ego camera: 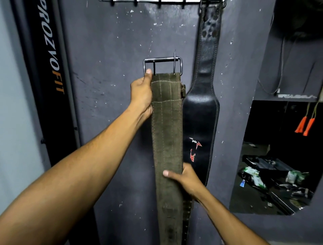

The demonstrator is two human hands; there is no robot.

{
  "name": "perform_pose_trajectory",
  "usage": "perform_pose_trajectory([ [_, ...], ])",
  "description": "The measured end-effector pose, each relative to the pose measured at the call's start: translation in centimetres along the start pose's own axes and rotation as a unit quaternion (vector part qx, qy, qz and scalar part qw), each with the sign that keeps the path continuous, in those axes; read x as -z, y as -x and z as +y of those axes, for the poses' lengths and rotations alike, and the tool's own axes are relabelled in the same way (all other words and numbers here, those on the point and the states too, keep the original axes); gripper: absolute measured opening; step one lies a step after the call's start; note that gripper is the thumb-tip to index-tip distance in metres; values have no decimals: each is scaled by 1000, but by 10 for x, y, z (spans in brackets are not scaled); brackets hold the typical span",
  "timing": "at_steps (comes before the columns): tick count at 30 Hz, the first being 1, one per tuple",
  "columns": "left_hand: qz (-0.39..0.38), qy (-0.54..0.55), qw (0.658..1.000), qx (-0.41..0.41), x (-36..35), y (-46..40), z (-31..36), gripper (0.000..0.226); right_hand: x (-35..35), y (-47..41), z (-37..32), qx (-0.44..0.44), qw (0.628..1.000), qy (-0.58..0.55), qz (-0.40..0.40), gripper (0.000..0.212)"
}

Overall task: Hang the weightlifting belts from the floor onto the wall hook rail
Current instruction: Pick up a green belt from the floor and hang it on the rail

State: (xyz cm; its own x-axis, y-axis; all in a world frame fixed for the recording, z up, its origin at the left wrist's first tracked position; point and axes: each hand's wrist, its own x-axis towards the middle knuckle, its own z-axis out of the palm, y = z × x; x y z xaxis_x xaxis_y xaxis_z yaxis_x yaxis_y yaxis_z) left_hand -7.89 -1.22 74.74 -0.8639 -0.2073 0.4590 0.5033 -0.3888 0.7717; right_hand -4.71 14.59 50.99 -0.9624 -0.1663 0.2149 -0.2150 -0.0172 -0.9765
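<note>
- The olive-green belt (167, 132) is held up lengthwise in front of the dark grey wall (108, 52), below the hook rail (157, 1) at the top edge of the view.
- It is a wide strap of worn, suede-like material with pale stitching running along its length and across it near the top; its lower part runs out of view at the bottom.
- At its top end sits a rectangular steel buckle (162, 65) with two prongs, standing upright above the strap.
- The left hand (142, 94) is clamped on the strap's left edge just under the buckle, thumb pointing up beside the buckle frame.
- The right hand (186, 178) pinches the strap lower down from its right edge, thumb lying across the front face, fingers hidden behind.
- Just to the right, a black leather belt (201, 108) hangs from the rail, narrow at the top, widening lower down, with white edge stitching and a small red-and-white logo.
- The green belt overlaps the black one's left edge.
</note>
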Motion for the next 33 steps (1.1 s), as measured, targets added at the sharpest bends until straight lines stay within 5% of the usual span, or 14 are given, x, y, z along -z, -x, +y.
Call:
perform_pose_trajectory([
  [3,-9,3,1000,6,-7,-2,-4,41,-2,-20,-81,145,988,-44,11,36],
  [7,-19,-4,1000,24,-17,-1,-13,43,-2,-58,-178,283,948,64,133,36],
  [11,-33,-28,999,7,-28,-12,-13,55,-2,-82,-211,325,900,146,250,58],
  [18,-107,16,994,-33,-40,-53,13,32,6,-126,-252,380,873,147,268,60],
  [22,-90,-143,979,-112,-63,-89,34,36,16,-170,-281,396,866,148,266,63],
  [26,-82,-323,921,-204,-89,-125,64,56,28,-200,-326,425,854,134,269,64],
  [33,-21,-361,882,-301,-143,-188,97,57,49,-244,-407,441,825,186,300,60],
])
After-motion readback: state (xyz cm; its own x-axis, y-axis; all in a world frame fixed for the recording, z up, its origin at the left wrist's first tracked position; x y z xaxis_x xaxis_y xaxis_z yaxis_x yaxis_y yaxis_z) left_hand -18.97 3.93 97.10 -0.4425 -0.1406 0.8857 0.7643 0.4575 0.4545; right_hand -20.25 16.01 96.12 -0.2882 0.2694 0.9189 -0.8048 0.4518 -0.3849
